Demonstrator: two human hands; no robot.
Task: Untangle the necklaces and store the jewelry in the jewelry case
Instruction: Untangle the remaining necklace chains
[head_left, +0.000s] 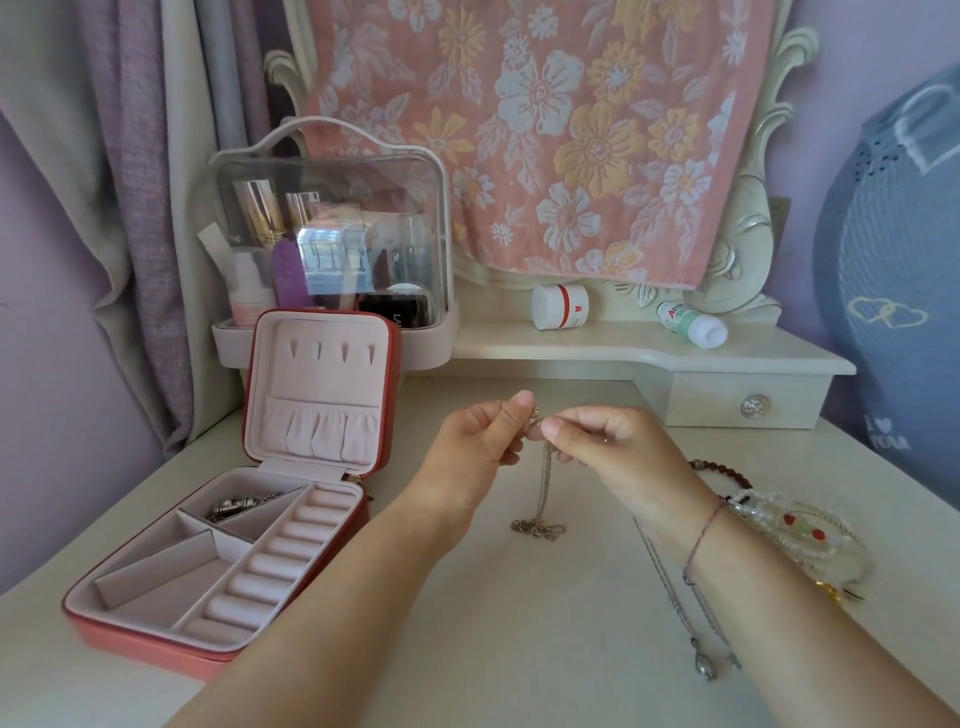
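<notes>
The jewelry case (161, 592) lies open at the tabletop's left edge, lid upright. A silver piece (236, 506) sits in its back compartment, and the others look bare.

Over the middle of the tabletop, the left hand (483, 447) pinches the top of a thin necklace (544, 467) between thumb and curled fingers. The right hand (608, 447) pinches the same necklace just beside it. The chain hangs straight down between them, its lower end heaped on the tabletop.

The step appears to be working a knot or clasp at the top, though it is too small to tell which. It probably goes best with both pinches kept close and the snag teased apart gently, since pulling would likely tighten it. Leaving the tail resting on the tabletop should take weight off the knot.

A second silver necklace (675, 597) lies beside the right forearm. Beaded bracelets (795, 525) lie near the right edge, unstored.
</notes>
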